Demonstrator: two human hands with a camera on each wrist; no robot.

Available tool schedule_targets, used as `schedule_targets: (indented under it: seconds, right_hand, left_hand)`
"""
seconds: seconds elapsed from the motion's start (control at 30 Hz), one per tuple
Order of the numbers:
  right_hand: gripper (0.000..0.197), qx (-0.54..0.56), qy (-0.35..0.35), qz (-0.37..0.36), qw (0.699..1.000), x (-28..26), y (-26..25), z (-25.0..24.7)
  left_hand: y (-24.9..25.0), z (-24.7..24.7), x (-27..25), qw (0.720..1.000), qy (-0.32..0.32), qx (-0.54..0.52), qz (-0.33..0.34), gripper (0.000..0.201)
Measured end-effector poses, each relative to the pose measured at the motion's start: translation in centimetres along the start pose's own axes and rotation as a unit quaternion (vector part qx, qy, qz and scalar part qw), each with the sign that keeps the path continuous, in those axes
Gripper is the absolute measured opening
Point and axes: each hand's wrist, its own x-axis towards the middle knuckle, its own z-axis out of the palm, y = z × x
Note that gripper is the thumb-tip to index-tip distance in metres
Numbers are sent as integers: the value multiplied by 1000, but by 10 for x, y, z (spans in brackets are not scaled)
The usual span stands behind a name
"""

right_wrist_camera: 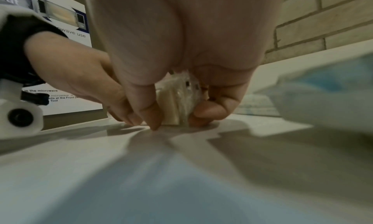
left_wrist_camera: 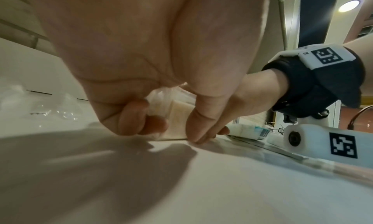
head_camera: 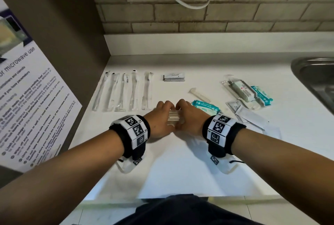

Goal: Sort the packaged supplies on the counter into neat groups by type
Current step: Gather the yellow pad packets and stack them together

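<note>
White counter (head_camera: 180, 161) under a brick wall (head_camera: 198, 13); left poster (head_camera: 27, 98) reads "microwave use". Both hands, left hand (head_camera: 160, 120) and right hand (head_camera: 189, 116), grip a clear-wrapped bundle (head_camera: 173, 117).

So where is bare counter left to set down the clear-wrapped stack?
Bare: the white counter nearer than both hands, and between the grey sachet stack and the steel sink. Crowded: the pile around the teal wipes pack.

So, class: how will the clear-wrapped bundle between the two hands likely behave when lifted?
Bundle: probably slippery, since its wrap is glossy clear film. Likely stiff, as it stands on edge between left hand and right hand. Separate pieces inside may slide apart.
</note>
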Motion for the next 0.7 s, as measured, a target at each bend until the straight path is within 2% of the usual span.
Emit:
schedule_targets:
  seconds: [0.17, 0.23, 0.3, 0.37, 0.57, 0.7]
  right_hand:
    - [37, 13, 13, -17, 1000, -2, 0, -10]
    - [46, 23, 10, -25, 999, -2, 0, -15]
    - [64, 6, -14, -24, 1000, 0, -1, -18]
    - [69, -11, -33, -18, 999, 3, -3, -17]
    - [32, 8, -17, -24, 1000, 6, 1, -22]
    - [30, 40, 22, -53, 998, 12, 4, -34]
  left_hand:
    - [-5, -8, 0, 999, 31, 7, 12, 34]
    - [-9, -13, 0, 999, 42, 25, 21, 41]
    - [-12, -15, 0, 998, 40, 33, 25, 54]
    - [-13, -12, 1, 999, 30, 33, 23, 61]
    - [-11, -10, 8, 997, 20, 63, 27, 39]
    - [-11, -17, 11, 999, 22, 27, 26, 29]
